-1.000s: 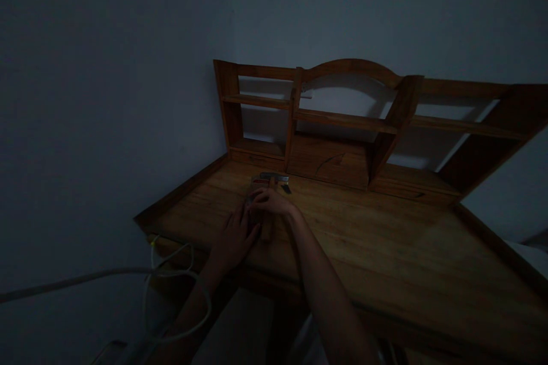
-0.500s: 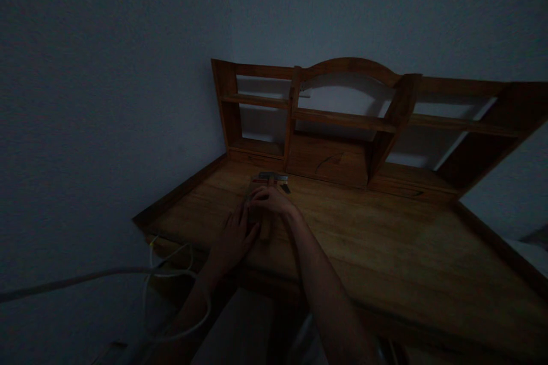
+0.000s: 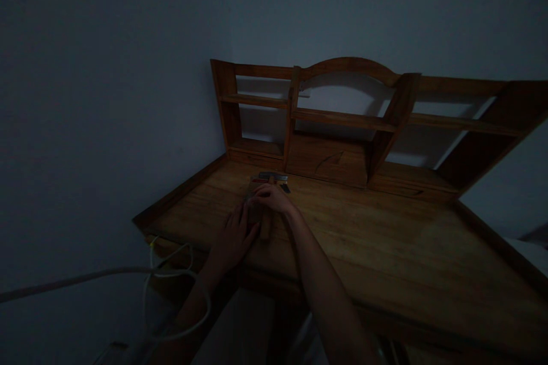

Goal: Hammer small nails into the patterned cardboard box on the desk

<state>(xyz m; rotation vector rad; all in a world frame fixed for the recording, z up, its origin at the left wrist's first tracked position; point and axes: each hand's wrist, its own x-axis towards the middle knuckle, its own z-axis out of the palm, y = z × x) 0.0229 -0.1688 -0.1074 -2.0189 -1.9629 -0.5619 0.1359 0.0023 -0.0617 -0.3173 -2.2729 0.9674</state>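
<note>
On the worktop, toward its left side, a hammer lies with its metal head at the far end and its wooden handle pointing to the person. Just beside the handle, on its left, there is a flat packet with a red band near its far edge; the two hands cover most of it. The left hand rests at the near left of the packet, its fingers nearly straight and its thumb spread apart from them; whether they grip the packet, I cannot tell. The right hand reaches over the middle of the handle, with bent fingers whose tips come close together above the packet, near the left fingertips. It is too dark to tell if they hold something small. A small dark piece lies right of the hammer, close to the head. Behind stands a wooden shelf unit against the wall. At the lower left, a pale cable makes loops in front of the left forearm.
</note>
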